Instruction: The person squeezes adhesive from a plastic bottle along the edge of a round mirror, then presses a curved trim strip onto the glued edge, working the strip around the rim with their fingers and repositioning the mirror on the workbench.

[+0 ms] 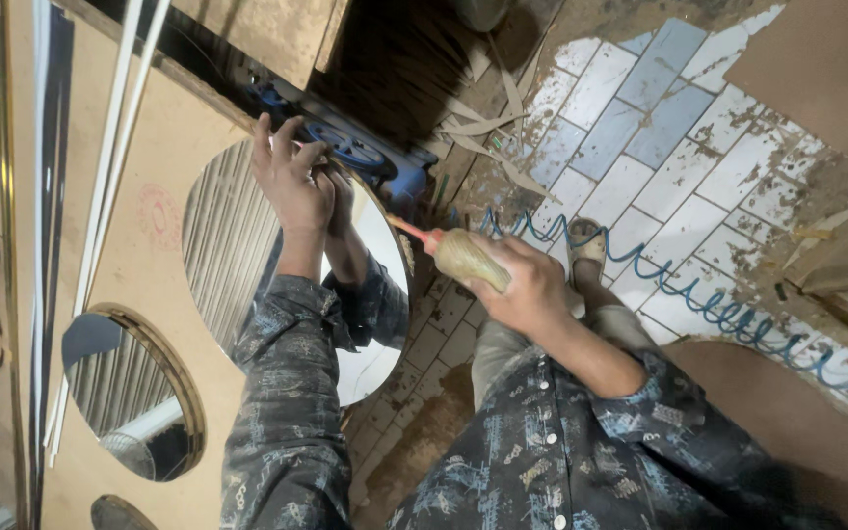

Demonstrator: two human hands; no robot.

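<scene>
Leaning beyond your left hand (291, 177) is the biggest thing here, a plywood panel (164, 255) with round openings cut through it, and the large round mirror (247, 255) sits in the opening right under that hand. Your left fingers are spread open and pressed on the mirror's upper rim, palm flat against the glass, gripping nothing (the reflection of the same hand and sleeve meets it there). The mirror reflects corrugated shutter lines and has a thin gold-coloured edge trim.

To the right of that hand, near but not touching, your right hand (527, 285) is closed around a glue bottle (463, 257), tan-bodied with a red nozzle (409, 232). The bottle's long axis runs from your right palm toward the mirror's right edge, nozzle leading, its tip just beside the rim. So the right hand is the nearer one to that edge seam, while the left holds the top.

Past your right hand, a blue coiled air hose (699, 294) trails across the dusty tiled floor (640, 128).
</scene>
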